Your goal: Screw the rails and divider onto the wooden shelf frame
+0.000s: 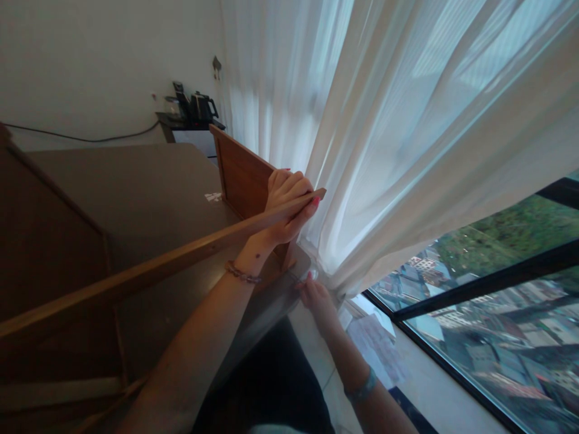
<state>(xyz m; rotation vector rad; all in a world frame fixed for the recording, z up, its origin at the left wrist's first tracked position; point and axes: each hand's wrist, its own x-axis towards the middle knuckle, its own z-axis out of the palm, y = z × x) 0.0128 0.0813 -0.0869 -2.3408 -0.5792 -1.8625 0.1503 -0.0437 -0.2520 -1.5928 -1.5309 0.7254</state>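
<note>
My left hand [286, 196] is wrapped round the far end of a long wooden rail [181, 258], its thumb on the near side. The rail runs from there down to the left edge of the view. Behind the hand, a brown wooden panel [242, 172] stands upright on the table [154, 181]. Lower and to the right, my right hand [319, 301] is closed in a pinch beside the rounded table corner. Something thin and hard to make out is at its fingertips, close to the base of the wooden piece.
A white curtain [362, 150] hangs close beyond both hands. To the right is a window with a dark frame [443, 281], and papers [375, 343] lie on its sill. A black kettle [203, 107] stands on a small cabinet at the back. A dark wooden panel [49, 241] stands at left.
</note>
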